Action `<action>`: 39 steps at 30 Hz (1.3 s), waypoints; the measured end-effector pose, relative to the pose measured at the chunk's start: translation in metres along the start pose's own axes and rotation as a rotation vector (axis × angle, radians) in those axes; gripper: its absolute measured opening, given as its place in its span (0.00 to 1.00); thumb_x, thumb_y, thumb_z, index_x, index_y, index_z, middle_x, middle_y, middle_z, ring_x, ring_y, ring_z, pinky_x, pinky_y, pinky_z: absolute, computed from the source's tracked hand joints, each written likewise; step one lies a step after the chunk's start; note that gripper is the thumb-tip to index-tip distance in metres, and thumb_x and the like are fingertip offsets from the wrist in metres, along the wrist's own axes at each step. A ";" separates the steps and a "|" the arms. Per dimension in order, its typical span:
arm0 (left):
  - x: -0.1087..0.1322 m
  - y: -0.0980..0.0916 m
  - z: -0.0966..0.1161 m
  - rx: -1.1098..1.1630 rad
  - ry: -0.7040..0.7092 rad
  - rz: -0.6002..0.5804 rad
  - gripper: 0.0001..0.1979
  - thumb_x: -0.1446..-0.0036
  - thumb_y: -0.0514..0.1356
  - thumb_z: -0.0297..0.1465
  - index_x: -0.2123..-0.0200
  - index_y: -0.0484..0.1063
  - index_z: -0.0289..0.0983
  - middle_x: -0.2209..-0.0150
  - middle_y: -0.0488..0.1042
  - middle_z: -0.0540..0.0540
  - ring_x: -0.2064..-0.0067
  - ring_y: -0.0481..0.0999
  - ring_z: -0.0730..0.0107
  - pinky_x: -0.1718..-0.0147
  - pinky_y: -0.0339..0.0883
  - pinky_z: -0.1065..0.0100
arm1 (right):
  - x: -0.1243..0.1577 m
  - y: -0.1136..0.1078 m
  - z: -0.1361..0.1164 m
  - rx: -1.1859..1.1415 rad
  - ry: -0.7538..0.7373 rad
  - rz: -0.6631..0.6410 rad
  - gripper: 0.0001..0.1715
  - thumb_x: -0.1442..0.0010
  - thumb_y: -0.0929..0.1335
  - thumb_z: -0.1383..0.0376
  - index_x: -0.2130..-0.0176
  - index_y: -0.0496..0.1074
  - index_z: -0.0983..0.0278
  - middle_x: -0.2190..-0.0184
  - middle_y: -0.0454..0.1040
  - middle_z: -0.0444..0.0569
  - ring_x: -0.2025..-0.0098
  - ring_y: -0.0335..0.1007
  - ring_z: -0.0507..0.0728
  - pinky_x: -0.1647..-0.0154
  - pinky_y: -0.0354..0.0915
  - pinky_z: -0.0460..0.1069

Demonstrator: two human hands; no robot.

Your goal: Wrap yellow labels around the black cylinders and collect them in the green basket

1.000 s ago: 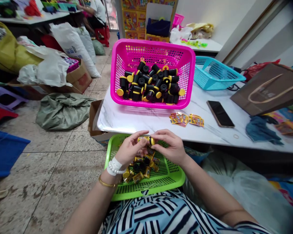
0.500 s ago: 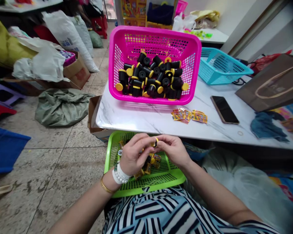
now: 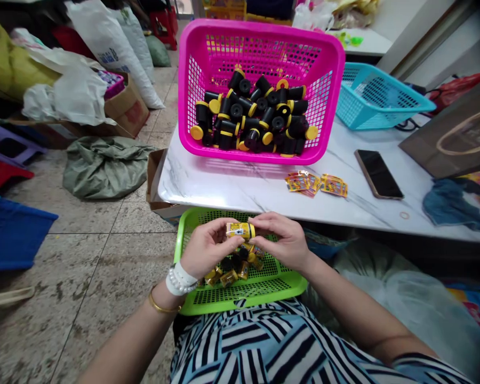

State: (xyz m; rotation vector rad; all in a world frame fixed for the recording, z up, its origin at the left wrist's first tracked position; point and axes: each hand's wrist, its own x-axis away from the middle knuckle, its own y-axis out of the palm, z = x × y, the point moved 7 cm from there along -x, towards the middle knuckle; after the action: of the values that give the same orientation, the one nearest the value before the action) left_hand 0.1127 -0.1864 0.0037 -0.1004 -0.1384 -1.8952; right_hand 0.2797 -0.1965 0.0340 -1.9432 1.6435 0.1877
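A small cylinder with a yellow printed wrapper [image 3: 240, 230] lies sideways between my hands, its yellow cap end toward the right. My left hand [image 3: 208, 248] pinches its left end between thumb and fingers. At the capped end, the thumb and fingers of my right hand [image 3: 284, 240] grip it too. Below both hands is a green basket [image 3: 260, 298] holding several wrapped cylinders [image 3: 229, 277] and some black ones. A pink basket [image 3: 262, 156] on the table contains many black cylinders with yellow caps [image 3: 250, 108].
Yellow printed wrappers [image 3: 304, 182] lie on the white table [image 3: 224, 184], left of a phone [image 3: 379, 173]. Behind the phone stand a blue basket [image 3: 384, 114] and a brown paper bag [image 3: 456, 144]. Sacks [image 3: 108, 170] and a cardboard box [image 3: 132, 109] occupy the floor at left.
My fingers have shifted so that the wrapped cylinder shows between them; before, mostly its capped end was visible. My left hand has moved slightly left, and the view has tilted down.
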 end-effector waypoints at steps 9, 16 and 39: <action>-0.002 0.011 0.004 -0.056 0.061 -0.072 0.15 0.47 0.66 0.32 0.55 0.75 0.34 0.59 0.81 0.40 0.60 0.80 0.63 0.58 0.74 0.59 | 0.001 -0.009 -0.008 0.090 -0.176 -0.050 0.23 0.45 0.75 0.66 0.49 0.77 0.58 0.60 0.80 0.52 0.60 0.79 0.56 0.59 0.77 0.51; 0.005 0.015 0.025 -0.499 0.441 -0.017 0.14 0.43 0.62 0.29 0.53 0.74 0.36 0.57 0.79 0.39 0.56 0.78 0.62 0.56 0.72 0.60 | 0.006 -0.004 0.010 -0.076 0.129 0.031 0.17 0.47 0.76 0.65 0.55 0.80 0.57 0.67 0.79 0.48 0.68 0.75 0.53 0.70 0.74 0.47; 0.016 0.028 -0.025 0.058 -0.133 -0.098 0.17 0.43 0.62 0.43 0.60 0.72 0.34 0.74 0.69 0.52 0.77 0.65 0.77 0.77 0.60 0.73 | 0.037 0.012 0.017 -0.077 0.236 -0.044 0.17 0.44 0.73 0.62 0.54 0.75 0.62 0.66 0.77 0.49 0.68 0.76 0.52 0.67 0.76 0.47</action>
State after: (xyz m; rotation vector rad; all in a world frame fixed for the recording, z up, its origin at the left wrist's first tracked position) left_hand 0.1343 -0.2142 -0.0172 -0.1832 -0.2936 -1.9805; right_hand 0.2814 -0.2204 -0.0007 -2.1248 1.7625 0.0041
